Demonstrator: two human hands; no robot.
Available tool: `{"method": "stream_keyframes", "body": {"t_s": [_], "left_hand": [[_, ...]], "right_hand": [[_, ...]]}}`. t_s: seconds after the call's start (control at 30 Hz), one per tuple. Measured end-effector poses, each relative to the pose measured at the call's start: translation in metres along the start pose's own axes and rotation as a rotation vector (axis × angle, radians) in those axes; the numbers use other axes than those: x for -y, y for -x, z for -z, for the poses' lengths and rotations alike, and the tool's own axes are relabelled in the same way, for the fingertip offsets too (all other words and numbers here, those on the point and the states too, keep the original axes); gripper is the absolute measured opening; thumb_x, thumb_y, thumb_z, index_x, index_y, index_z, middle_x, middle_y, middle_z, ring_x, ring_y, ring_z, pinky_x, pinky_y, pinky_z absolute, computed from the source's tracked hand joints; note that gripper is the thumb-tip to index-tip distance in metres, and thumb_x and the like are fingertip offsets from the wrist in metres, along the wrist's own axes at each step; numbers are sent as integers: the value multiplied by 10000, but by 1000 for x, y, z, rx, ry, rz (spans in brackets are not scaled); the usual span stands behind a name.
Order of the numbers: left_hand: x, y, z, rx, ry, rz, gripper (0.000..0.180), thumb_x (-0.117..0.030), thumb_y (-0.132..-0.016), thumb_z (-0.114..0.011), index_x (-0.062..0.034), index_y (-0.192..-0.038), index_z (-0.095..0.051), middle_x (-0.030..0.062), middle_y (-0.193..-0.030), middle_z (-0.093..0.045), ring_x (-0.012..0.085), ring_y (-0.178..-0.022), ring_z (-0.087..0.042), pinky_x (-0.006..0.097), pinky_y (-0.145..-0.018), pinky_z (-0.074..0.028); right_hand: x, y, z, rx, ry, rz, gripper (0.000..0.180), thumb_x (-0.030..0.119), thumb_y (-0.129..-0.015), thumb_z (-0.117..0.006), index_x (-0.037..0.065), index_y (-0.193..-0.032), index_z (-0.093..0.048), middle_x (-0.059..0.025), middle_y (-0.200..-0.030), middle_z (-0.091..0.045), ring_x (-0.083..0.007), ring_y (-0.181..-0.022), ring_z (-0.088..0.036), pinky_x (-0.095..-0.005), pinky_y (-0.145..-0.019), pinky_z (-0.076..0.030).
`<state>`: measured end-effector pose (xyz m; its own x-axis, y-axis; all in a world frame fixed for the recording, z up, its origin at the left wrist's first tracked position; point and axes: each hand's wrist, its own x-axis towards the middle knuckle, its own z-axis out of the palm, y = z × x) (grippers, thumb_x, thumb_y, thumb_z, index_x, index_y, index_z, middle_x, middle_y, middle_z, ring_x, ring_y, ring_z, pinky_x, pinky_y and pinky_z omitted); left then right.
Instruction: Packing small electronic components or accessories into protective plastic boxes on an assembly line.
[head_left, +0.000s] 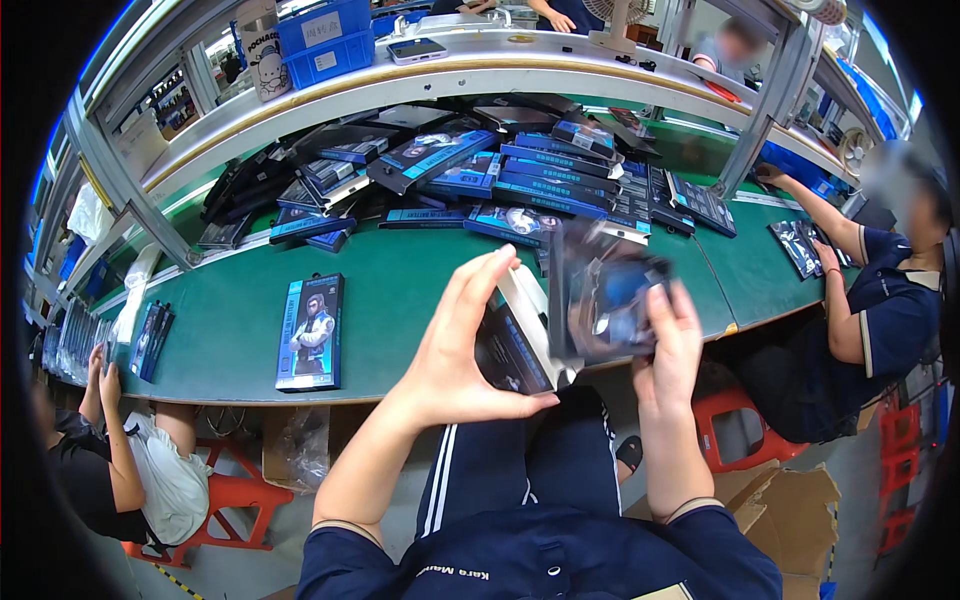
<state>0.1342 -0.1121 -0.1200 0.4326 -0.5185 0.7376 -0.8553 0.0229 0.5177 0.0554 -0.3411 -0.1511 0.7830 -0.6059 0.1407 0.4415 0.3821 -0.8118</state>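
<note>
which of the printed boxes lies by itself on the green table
The black-and-blue box picturing a white-jacketed figure, left of the wearer's left hand; the others are held or grouped.

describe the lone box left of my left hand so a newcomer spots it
Find the green table, then its near edge, left of your left hand. There lies a slim dark box with blue trim, showing a figure in a pale jacket. Unlike the heaped boxes behind it, it lies alone.
</note>
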Motion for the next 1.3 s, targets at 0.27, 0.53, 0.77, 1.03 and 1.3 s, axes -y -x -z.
{"method": "stream_keyframes", "body": {"t_s": [0.27, 0.53, 0.77, 1.03, 1.3], "left_hand": [[-10, 3, 21, 86, -263, 53, 1285, -368, -434, -941, -14, -1506, -326, 203, -1283, -520, 355, -1178, -542, 429, -1009, -421], [-9, -8, -30, -255, -278, 19, 1330, -327, -465, -916, 4, -1536, -199, 181, -1239, -552, 346, -1026, -563, 441, -850, -433], [9, 10, -44, -514, -30, 233, 972, -332, -564, -968, -75, -1256, -337, 180, -1215, -510, 297, -1044, -596, 394, -865, -505], [-13, -5, -16, -605, 756, 308, 336, 23, -928, -633, -90, -1131, -390, 135, -1117, -608, 112, -944, -587, 218, -813, -478], [0, -1, -10, -623, 521, 254, 210, 34, -889, -685, -48, -967, -508, 99, -1008, -624, 115, -931, -594, 233, -808, -487]], "right_hand": [[65, -7, -20, 376, 462, 413, 574, -61, -850, -691, -80, -1383, -478, -104, -1172, -657, -140, -1042, -628, -261, -936, -489], [45, 28, -81, 730, 1322, 754, 598, -32, -813, -702, -34, -1376, -499, -171, -1118, -642, -303, -875, -670, -364, -728, -556], [27, -2, -82, 869, 743, 543, 171, 47, -895, -633, 5, -1060, -628, -167, -1378, -480, -306, -1194, -527, -416, -1001, -440], [-40, 23, -89, 436, 403, 897, 74, -16, -896, -653, -6, -957, -613, -146, -1045, -640, -225, -948, -650, -311, -810, -530], [-44, 16, -95, 434, 168, 597, 225, -14, -886, -695, 35, -1003, -509, -118, -976, -612, -115, -835, -609, -223, -726, -494]]}}
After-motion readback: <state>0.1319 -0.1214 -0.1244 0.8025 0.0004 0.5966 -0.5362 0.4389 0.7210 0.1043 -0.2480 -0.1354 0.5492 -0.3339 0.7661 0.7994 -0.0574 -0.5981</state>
